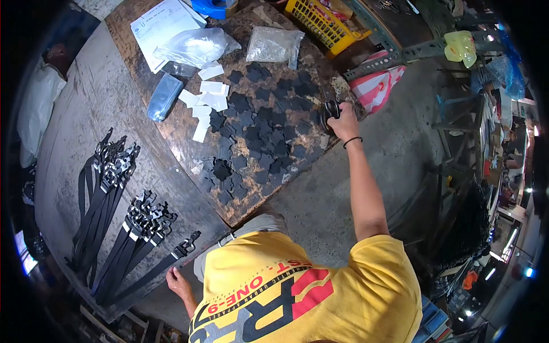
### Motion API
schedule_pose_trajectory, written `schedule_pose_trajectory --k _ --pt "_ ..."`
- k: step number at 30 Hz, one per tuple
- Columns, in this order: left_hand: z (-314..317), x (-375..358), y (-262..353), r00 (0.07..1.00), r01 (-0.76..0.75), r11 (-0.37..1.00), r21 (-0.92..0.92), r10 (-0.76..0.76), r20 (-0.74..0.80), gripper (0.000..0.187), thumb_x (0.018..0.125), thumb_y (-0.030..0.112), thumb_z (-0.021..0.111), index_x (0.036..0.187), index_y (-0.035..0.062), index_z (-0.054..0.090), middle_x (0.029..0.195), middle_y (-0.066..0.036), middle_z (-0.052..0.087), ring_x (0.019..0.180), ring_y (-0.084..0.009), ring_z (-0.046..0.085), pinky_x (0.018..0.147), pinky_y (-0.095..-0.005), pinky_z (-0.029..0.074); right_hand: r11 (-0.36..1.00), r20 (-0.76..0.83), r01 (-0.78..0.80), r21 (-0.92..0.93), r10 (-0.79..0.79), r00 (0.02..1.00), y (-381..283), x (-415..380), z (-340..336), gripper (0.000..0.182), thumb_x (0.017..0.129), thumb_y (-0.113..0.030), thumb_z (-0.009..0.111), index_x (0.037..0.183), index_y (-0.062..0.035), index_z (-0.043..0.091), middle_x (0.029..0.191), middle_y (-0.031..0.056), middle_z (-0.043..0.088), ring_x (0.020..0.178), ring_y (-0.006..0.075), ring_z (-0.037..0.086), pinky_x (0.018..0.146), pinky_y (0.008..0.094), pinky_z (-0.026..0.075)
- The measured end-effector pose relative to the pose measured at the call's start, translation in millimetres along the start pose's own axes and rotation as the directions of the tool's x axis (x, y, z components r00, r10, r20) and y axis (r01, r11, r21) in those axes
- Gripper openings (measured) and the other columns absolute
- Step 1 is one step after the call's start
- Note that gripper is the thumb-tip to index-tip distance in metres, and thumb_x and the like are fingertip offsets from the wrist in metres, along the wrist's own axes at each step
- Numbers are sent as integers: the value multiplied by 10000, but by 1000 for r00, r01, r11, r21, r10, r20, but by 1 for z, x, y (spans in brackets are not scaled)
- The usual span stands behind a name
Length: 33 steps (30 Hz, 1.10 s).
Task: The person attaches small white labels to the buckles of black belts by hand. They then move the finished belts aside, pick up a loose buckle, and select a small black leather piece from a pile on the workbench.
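Note:
My right hand [342, 123], a dark band on its wrist, reaches to the right edge of the wooden table. Its fingers are closed on a black rounded thing with shiny bands [330, 110], whose kind I cannot tell. To its left, many flat black star-shaped pieces [266, 128] lie scattered and overlapping on the wood. My left hand [179, 284] is low at the front edge of the grey tabletop, fingers loosely apart and holding nothing. Just above it lies a single black strap with a buckle [184, 247]. Further left are two bundles of black buckled straps [146, 223], [108, 177].
White paper slips [213, 97], a clear blue-tinted pouch [164, 97], plastic bags [197, 47], [275, 46] and printed sheets [157, 28] lie toward the back. A yellow basket [320, 26] stands at the back right, near a metal frame [420, 52] and a red-and-white bag [377, 86].

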<state>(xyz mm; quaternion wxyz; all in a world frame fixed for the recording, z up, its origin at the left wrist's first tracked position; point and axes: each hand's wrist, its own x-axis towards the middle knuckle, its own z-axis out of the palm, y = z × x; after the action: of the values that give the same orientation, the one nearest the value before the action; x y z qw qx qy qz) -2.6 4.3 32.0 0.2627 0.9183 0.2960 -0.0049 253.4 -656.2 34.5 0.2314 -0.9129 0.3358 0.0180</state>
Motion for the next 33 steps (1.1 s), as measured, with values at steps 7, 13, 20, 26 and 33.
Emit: schedule_pose_trajectory --k 7,13,20,26,33 --pt "-15 -12 5 999 13 997 77 -10 -42 225 911 170 598 995 -35 639 911 -154 653 808 -256 616 743 -360 483 936 -31 340 -87 -344 938 -36 70 13 268 799 -192 676 1057 -168 604 1243 177 496 1073 391 565 890 470 473" --pt "-29 -21 -23 998 51 998 45 -49 -45 227 902 175 607 990 -32 639 905 -149 651 805 -251 610 747 -355 482 910 249 348 -227 -291 924 -84 117 26 259 822 -214 688 1059 -153 602 1291 157 456 1098 389 559 915 468 472" --pt "-39 -49 -45 990 137 989 46 -136 -23 218 896 163 610 984 -34 638 902 -146 641 792 -246 601 733 -349 479 832 350 444 -332 -328 877 -103 94 28 214 839 -163 656 1040 -131 588 1277 126 470 1089 379 564 898 479 468" --pt "-51 -38 -42 989 138 990 36 -139 41 209 891 150 612 986 -35 638 876 -132 623 766 -227 589 694 -334 473 882 160 391 -265 -359 919 -98 89 33 279 842 -142 644 1107 -174 562 1214 112 485 1104 373 552 913 463 461" --pt "-69 -29 -69 988 152 986 67 -153 0 226 904 165 601 1020 -26 639 927 -132 630 806 -224 603 741 -327 483 828 278 515 -222 -453 847 -85 129 40 177 750 -121 704 843 -98 554 1052 117 511 1043 338 534 877 411 443"
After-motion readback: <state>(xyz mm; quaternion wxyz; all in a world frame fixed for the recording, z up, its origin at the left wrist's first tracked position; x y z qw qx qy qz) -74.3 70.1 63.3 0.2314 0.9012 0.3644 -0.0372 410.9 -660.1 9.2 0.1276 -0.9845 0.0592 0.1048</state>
